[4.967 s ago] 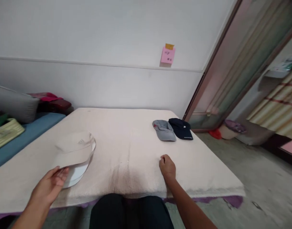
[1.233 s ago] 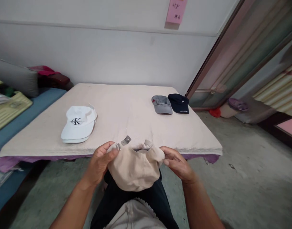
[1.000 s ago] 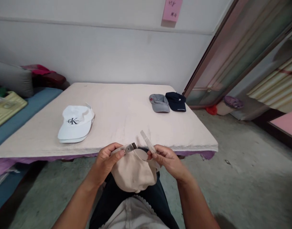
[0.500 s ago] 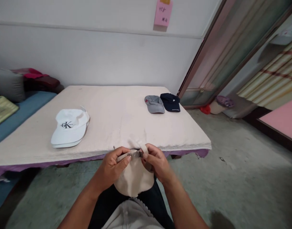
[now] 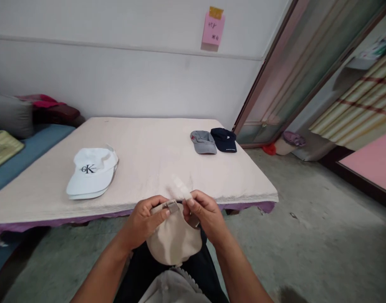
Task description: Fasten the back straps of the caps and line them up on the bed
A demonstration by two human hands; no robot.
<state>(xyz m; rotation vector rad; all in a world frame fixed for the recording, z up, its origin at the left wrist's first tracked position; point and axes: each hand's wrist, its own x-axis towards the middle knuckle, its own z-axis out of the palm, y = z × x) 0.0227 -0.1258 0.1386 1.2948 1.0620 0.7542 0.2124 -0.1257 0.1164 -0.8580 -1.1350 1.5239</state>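
Note:
A beige cap [image 5: 174, 240] rests over my lap, its back opening toward the bed. My left hand [image 5: 148, 221] pinches the cap's strap side by the metal buckle [image 5: 171, 205], thumb on top. The other end of the strap [image 5: 182, 188] is pinched between the thumb and fingers of my right hand [image 5: 207, 214]; its tip sticks up, blurred, apart from the buckle. White caps [image 5: 93, 172], stacked, lie on the bed at the left, the top one lettered CK. Toward the far right sit a grey cap [image 5: 203, 142] and a navy cap [image 5: 223, 139], side by side.
The bed [image 5: 155, 155] has a pale cover and stands against a white wall. On a blue surface [image 5: 50, 132] at the left lie a grey cushion [image 5: 11, 114] and a yellow-green item. A bin [image 5: 286, 145] stands on the floor at the right. A pink note [image 5: 213, 29] hangs on the wall.
The strap end in my right hand has come away from the buckle, and its loose tip points up and left. My left hand stays at the buckle. The view has tilted slightly upward.

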